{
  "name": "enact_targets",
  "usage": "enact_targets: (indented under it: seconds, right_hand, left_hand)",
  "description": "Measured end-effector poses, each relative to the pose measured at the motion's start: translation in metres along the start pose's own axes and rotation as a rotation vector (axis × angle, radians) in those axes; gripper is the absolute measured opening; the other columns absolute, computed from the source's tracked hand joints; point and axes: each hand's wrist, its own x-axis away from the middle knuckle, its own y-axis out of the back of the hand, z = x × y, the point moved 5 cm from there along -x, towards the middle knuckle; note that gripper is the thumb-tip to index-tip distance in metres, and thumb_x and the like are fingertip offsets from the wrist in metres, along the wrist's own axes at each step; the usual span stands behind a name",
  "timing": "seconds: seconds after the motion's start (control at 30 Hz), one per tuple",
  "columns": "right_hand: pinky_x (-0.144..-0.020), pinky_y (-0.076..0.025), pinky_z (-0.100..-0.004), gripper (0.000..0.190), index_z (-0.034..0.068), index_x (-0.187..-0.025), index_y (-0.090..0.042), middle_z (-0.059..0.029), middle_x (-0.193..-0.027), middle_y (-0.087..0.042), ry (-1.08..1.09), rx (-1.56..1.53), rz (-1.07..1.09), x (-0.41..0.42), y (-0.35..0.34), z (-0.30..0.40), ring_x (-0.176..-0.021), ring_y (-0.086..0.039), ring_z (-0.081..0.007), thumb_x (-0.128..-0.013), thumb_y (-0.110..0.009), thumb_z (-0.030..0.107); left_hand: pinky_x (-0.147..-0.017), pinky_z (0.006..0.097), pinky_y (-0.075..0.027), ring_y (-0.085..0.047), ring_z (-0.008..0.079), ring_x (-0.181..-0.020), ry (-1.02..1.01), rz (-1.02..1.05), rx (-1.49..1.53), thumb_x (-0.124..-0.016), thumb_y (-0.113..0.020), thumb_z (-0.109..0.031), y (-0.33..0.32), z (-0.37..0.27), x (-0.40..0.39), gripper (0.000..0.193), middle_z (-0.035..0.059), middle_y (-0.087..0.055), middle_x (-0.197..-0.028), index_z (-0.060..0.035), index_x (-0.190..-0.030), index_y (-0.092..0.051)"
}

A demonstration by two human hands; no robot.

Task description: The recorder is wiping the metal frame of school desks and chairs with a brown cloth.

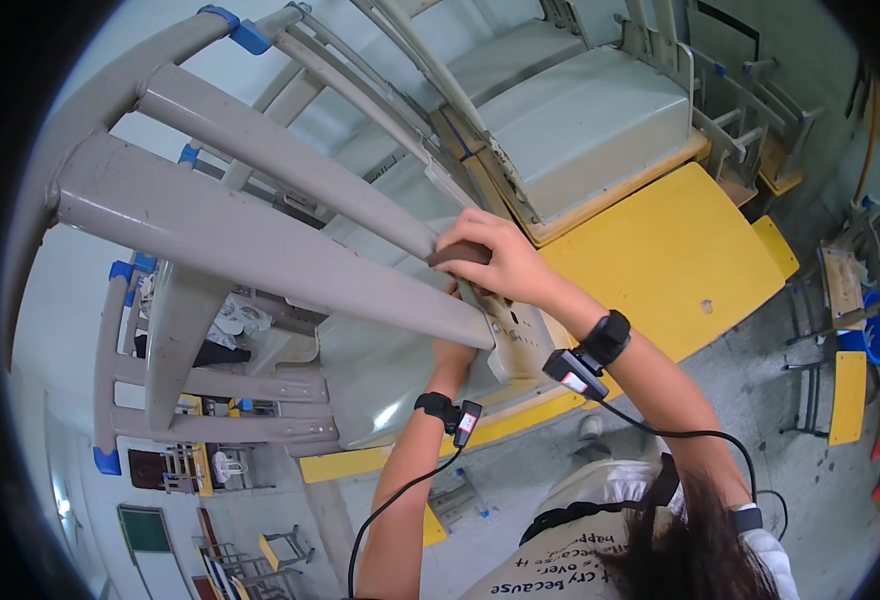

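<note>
Grey metal legs of an upturned school desk rise towards the left of the head view, with blue caps on other frames. My right hand grips a dark brown block, its kind unclear, against the narrower leg near its base. Under the wide leg reaches my left hand, its fingers mostly hidden behind the metal; whether they hold it cannot be seen. Beside my right hand, the bolted metal end plate shows brown, rust-like stains. The desk's grey metal underside lies below both hands.
A yellow desktop adjoins the work at the right. Another upturned desk stands beyond it. Stacked desk frames fill the left and back. A blue bucket and stools stand at the far right. Cables run from devices on both my wrists.
</note>
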Motion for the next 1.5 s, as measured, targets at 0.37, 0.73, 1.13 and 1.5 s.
enact_targets:
  seconds: [0.37, 0.73, 1.13, 1.5]
  right_hand:
    - [-0.064, -0.045, -0.0385, 0.033, 0.004, -0.083, -0.05, -0.0105, -0.078, -0.053, 0.051, 0.174, -0.186, -0.049, -0.02, 0.053, -0.072, -0.054, -0.032, -0.066, -0.076, 0.014]
    - [-0.063, -0.042, -0.0373, 0.043, 0.005, -0.081, -0.045, -0.0126, -0.076, -0.054, 0.089, 0.174, -0.142, -0.098, -0.011, 0.088, -0.07, -0.053, -0.0303, -0.06, -0.078, 0.022]
    - [-0.065, -0.045, -0.04, 0.052, 0.004, -0.082, -0.049, -0.0148, -0.08, -0.056, -0.078, 0.316, -0.045, -0.081, -0.015, 0.047, -0.076, -0.057, -0.0333, -0.052, -0.08, 0.032]
    - [-0.07, -0.045, -0.0373, 0.064, 0.001, -0.085, -0.051, -0.019, -0.086, -0.057, -0.175, 0.067, 0.007, -0.129, -0.022, 0.062, -0.082, -0.057, -0.0297, -0.045, -0.081, 0.042]
  left_hand:
    - [-0.097, 0.0407, -0.036, -0.046, 0.0342, -0.118, 0.006, -0.013, -0.025, -0.081, -0.058, -0.019, 0.009, 0.003, 0.007, 0.045, 0.0168, -0.051, -0.127, -0.0036, -0.123, -0.051]
    - [-0.098, 0.04, -0.037, -0.049, 0.0342, -0.115, -0.044, 0.03, -0.015, -0.079, -0.061, -0.018, 0.003, 0.009, 0.01, 0.047, 0.0182, -0.053, -0.125, -0.0017, -0.122, -0.05]
    - [-0.081, 0.044, -0.045, -0.058, 0.0369, -0.093, -0.096, -0.086, -0.128, -0.077, -0.059, -0.017, 0.02, -0.024, -0.003, 0.019, 0.0159, -0.064, -0.092, -0.0066, -0.093, -0.062]
    - [-0.081, 0.0442, -0.045, -0.058, 0.0376, -0.092, -0.112, -0.105, -0.096, -0.075, -0.063, -0.017, 0.018, -0.021, -0.007, 0.021, 0.0167, -0.063, -0.095, -0.0049, -0.092, -0.062]
